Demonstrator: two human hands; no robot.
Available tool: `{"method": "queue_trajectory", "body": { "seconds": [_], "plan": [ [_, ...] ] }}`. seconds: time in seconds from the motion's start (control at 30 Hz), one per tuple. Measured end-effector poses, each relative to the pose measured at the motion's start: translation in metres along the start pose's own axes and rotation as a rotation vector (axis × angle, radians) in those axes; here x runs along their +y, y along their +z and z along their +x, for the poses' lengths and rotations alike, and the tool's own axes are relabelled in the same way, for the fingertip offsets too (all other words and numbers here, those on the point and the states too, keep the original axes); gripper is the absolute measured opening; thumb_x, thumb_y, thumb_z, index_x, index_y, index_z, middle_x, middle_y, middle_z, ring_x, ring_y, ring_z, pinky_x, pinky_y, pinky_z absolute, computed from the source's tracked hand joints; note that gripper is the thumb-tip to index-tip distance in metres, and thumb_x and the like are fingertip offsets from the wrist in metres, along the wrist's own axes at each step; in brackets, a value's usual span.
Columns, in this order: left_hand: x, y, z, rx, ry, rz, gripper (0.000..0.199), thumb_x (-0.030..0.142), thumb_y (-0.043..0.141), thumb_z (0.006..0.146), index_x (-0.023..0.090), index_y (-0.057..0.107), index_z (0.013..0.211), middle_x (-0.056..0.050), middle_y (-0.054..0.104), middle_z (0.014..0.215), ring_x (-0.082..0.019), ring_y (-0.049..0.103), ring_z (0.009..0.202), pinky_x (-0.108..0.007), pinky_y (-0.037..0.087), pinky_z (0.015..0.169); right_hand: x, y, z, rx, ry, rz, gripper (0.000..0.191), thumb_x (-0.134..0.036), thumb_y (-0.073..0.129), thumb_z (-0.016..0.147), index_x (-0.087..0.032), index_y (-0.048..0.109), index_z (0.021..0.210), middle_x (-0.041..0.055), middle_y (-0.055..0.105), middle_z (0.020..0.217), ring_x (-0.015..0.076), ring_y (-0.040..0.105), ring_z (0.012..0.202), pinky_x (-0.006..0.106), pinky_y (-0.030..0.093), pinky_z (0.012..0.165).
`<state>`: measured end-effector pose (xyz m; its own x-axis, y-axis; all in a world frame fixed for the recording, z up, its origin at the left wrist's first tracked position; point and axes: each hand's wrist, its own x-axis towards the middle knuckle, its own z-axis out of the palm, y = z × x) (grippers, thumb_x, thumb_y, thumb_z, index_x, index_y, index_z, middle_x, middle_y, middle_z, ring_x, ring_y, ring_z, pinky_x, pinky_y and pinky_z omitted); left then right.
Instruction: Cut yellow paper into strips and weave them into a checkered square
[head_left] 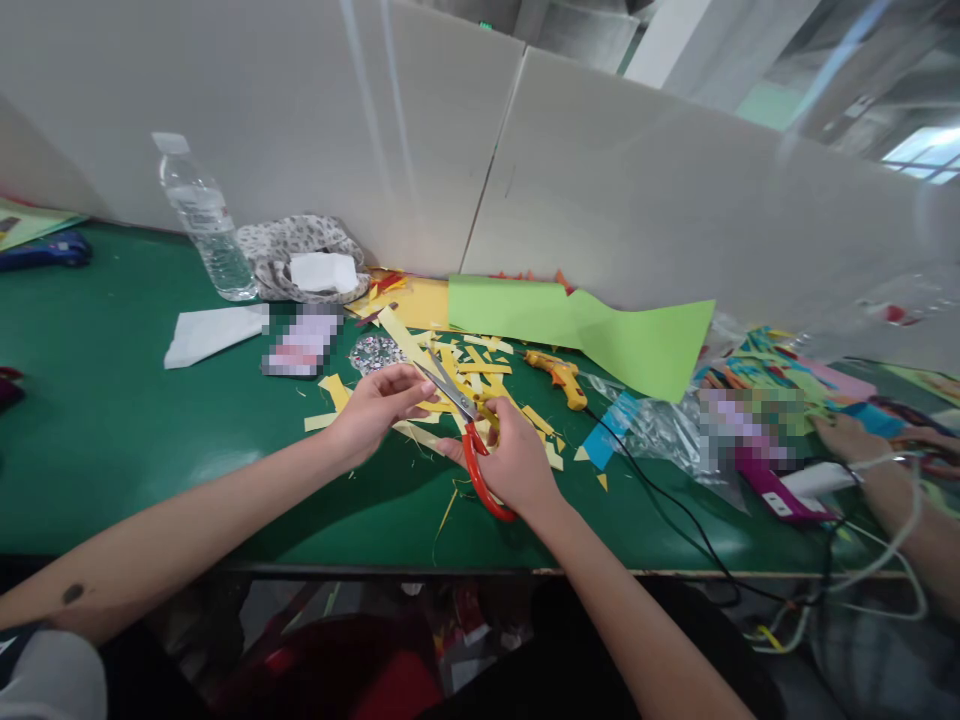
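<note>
My left hand (382, 405) pinches a pale yellow paper strip (403, 338), which sticks up from the fingers toward the back of the table. In my right hand (512, 455) are scissors with red handles (480, 478); their metal blades (452, 388) point left and away, close beside my left fingertips. Something yellow also shows at the fingers of my right hand, too small to name. Beneath and behind both hands lies a loose pile of yellow paper strips and scraps (487, 368) on the green table (300, 510).
Behind are a water bottle (206, 225), a patterned cloth (300, 235), a phone (304, 342) and green paper (517, 308). A yellow glue gun (559, 378) with a black cord lies right of the pile. At far right, another person's hand (855, 440) is near colourful strips.
</note>
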<state>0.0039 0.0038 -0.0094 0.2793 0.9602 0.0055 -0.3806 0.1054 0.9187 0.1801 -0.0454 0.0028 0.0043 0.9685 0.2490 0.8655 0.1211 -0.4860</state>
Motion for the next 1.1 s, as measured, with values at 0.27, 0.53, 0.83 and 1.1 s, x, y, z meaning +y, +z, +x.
{"method": "queue_trajectory", "body": {
  "seconds": [0.27, 0.53, 0.83, 1.1],
  "plan": [
    [0.0004, 0.0014, -0.0003, -0.002, -0.02, -0.04, 0.018, 0.025, 0.076, 0.064, 0.018, 0.061, 0.072, 0.003, 0.065, 0.07, -0.01, 0.063, 0.071, -0.018, 0.051, 0.061, 0.0029, 0.0005, 0.0012, 0.059, -0.046, -0.006, 0.043, -0.054, 0.062, 0.062, -0.02, 0.048, 0.084, 0.0037, 0.059, 0.075, 0.0189, 0.055, 0.063, 0.027, 0.037, 0.054],
    [-0.0004, 0.0009, -0.0002, -0.009, -0.021, -0.044, 0.021, 0.026, 0.076, 0.064, 0.017, 0.061, 0.074, 0.002, 0.066, 0.071, -0.01, 0.063, 0.071, -0.019, 0.051, 0.061, 0.0012, -0.0021, 0.0018, 0.068, -0.04, -0.004, 0.044, -0.058, 0.063, 0.061, -0.021, 0.047, 0.079, 0.0025, 0.059, 0.071, 0.0175, 0.053, 0.06, 0.026, 0.035, 0.053],
    [0.0013, 0.002, 0.0, 0.028, -0.032, -0.023, 0.023, 0.027, 0.077, 0.062, 0.016, 0.059, 0.071, 0.001, 0.066, 0.072, -0.012, 0.065, 0.072, -0.022, 0.052, 0.063, 0.0077, 0.0003, 0.0033, 0.081, 0.026, 0.176, 0.043, -0.056, 0.067, 0.06, -0.023, 0.041, 0.065, -0.0047, 0.048, 0.056, 0.0113, 0.043, 0.049, 0.024, 0.033, 0.048],
    [-0.0048, 0.0066, -0.0039, -0.172, -0.16, 0.239, 0.031, 0.023, 0.075, 0.062, 0.017, 0.059, 0.087, -0.001, 0.068, 0.066, -0.014, 0.064, 0.061, -0.025, 0.05, 0.059, 0.0029, 0.0038, 0.0087, -0.063, 0.242, 0.939, 0.048, -0.038, 0.08, 0.049, -0.022, 0.042, 0.074, -0.0057, 0.058, 0.063, 0.0127, 0.056, 0.055, 0.026, 0.046, 0.05]
  ]
}}
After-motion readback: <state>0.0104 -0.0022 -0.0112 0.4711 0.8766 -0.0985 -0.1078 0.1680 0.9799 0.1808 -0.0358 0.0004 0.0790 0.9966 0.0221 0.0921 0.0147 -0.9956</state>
